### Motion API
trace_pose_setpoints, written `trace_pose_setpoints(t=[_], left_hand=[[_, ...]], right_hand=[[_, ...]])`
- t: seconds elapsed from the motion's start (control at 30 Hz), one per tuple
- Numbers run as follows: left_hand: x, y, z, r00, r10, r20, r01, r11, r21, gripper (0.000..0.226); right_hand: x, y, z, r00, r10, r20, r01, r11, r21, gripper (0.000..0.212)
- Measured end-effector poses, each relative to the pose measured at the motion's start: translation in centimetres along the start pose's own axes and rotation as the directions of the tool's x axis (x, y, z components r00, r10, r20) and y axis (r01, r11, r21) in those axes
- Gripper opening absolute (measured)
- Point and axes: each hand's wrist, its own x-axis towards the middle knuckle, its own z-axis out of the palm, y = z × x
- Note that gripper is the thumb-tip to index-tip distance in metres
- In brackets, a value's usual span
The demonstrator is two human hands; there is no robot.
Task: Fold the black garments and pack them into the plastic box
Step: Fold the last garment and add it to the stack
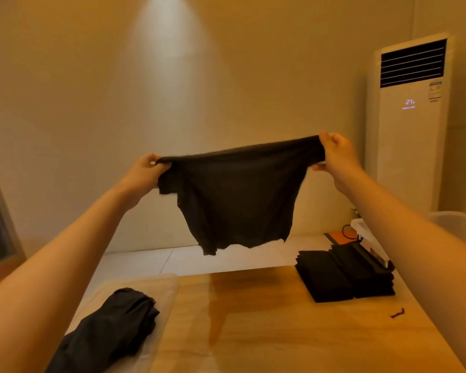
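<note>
Below, folded garments point(345, 275) on tbl point(253, 332) (AC point(406, 146))

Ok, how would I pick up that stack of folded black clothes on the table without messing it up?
Hold the folded stack by its bottom layer at two opposite sides, coming in low from left and right and pressing lightly on top. It is many flat layers lying loose on the table, so a pinch from above would probably lift only the top pieces.
</note>
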Motion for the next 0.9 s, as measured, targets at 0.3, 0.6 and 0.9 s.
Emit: trace_pose_setpoints(t=[0.3, 0.6, 0.9], left_hand=[[-9.8, -7.9, 0.0, 0.747, -0.379, 0.546, -0.010, 0.814, 0.580, 0.016], [-14.8, -12.6, 2.8, 0.252, -0.768, 0.588, 0.084, 0.623, 0.778, 0.011], [-22.2, -11.7, 11.3, 0.715, -0.348, 0.606, 0.256, 0.937, 0.236, 0.019]], right_hand=[[-10.1, 7.4, -2.9, 0.789, 0.374, 0.488, -0.126, 0.875, -0.468, 0.027], [-14.9, 13.7, -6.3, 0.326, 0.718, 0.615, -0.043, 0.661, -0.749, 0.011], [-11.1, 10.8, 1.7, 0.893, 0.281, 0.351, 0.042, 0.724, -0.688, 0.006]])
